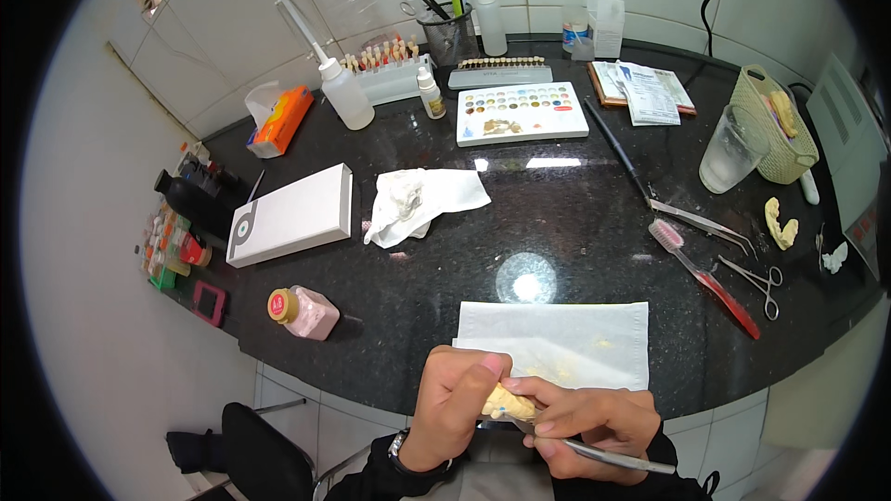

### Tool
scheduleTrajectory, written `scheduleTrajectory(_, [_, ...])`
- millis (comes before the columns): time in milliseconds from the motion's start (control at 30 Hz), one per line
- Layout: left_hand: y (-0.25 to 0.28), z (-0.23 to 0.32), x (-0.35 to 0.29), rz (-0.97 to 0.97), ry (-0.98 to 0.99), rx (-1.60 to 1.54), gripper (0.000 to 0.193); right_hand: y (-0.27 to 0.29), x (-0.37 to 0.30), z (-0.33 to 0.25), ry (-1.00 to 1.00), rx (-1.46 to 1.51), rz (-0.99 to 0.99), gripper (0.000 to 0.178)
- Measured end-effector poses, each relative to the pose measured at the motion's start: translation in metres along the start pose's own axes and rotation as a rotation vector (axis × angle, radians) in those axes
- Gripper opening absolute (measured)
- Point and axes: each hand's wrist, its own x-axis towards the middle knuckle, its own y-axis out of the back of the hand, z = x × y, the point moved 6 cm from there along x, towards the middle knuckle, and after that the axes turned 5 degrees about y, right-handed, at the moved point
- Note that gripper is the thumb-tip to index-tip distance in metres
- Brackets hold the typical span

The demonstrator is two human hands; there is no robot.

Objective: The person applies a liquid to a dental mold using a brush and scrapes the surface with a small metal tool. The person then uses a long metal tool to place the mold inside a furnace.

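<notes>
My left hand [455,399] is closed round a small yellow plaster dental model [509,401] with a blue mark on it. A slim metal-handled tool [617,457] lies in my right hand [594,422], gripped like a pen, its handle sticking out to the right. The tool's working end is close against the model, but its exact shape is hidden by my fingers. Fingertips of my right hand also rest by the model. Just beyond both hands a white paper sheet [557,329] is spread at the table's front edge, with yellow crumbs on it.
On the black table [436,292] at right lie a red toothbrush [705,278], tweezers [701,223], scissor-handled forceps [756,283] and another yellow model [781,224]. A pink bottle [304,313], white box [292,213] and crumpled tissue [422,204] are left. A paint palette [520,125] stands behind.
</notes>
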Motion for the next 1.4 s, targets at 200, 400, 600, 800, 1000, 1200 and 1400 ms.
scheduleTrajectory(200, [-0.0009,-0.0002,0.0008,-0.029,-0.038,0.028,0.042,-0.0015,-0.0012,-0.0054,0.006,-0.145,-0.065,0.019])
scheduleTrajectory(400, [-0.0039,0.005,0.0007,-0.038,-0.091,0.076,0.043,0.0018,-0.0004,-0.0051,-0.015,-0.179,-0.14,0.022])
scheduleTrajectory(600, [-0.0043,0.0076,-0.0006,-0.049,-0.096,0.085,0.04,0.0038,0.0025,-0.0049,-0.015,-0.128,-0.162,0.024])
scheduleTrajectory(800, [-0.0029,0.0056,0.0004,-0.103,-0.12,0.082,0.04,0.005,0.0001,-0.0043,-0.04,-0.079,-0.103,0.021])
scheduleTrajectory(1000, [-0.0021,0.0043,-0.0001,-0.103,-0.125,0.101,0.041,0.0047,-0.0002,-0.0027,-0.011,-0.083,-0.131,0.018])
scheduleTrajectory(1200, [-0.0024,0.0046,0.0003,-0.096,-0.11,0.075,0.041,0.0034,0.0031,-0.0023,-0.028,-0.113,-0.132,0.018])
scheduleTrajectory(1400, [-0.0067,0.0084,0.0013,-0.054,-0.08,0.079,0.042,0.0044,-0.0001,-0.0021,-0.094,-0.037,-0.075,0.017])
